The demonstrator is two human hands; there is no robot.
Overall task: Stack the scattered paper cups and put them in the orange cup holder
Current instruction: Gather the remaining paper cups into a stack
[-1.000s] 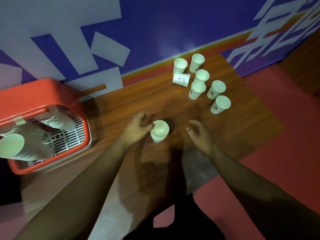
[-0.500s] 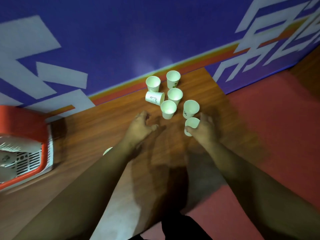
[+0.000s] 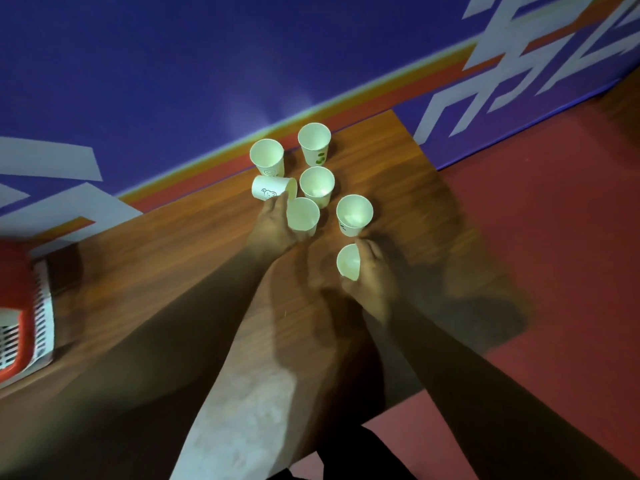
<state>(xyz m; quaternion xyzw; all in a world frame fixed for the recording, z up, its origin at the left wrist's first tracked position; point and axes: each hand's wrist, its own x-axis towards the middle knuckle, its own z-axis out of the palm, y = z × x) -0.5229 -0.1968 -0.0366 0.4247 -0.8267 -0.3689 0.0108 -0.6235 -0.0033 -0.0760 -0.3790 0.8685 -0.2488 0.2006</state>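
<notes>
Right hand [image 3: 375, 278] grip clamped round nearest cup [image 3: 349, 262], tilted mouth-up, likely to drop it into a neighbour

Left hand [image 3: 273, 230] grip wrapped on next cup [image 3: 303, 215], apparently steadying it as stack base

Beyond right grip: upright cup [image 3: 354, 213]; beyond left grip: tipped cup [image 3: 273, 189] on side, three more upright

All on wooden counter [image 3: 173, 271]

Orange cup holder [image 3: 20, 306] far left of both grips, so stacking judged first, carrying later

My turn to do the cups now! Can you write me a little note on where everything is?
Right hand: holding one paper cup.
Left hand: around the nearest upright cup, grip unclear.
Four more upright cups sit on the table, plus a tipped cup.
Orange cup holder: far left edge.
Left: stack all loose cups and put them in the holder.
</notes>
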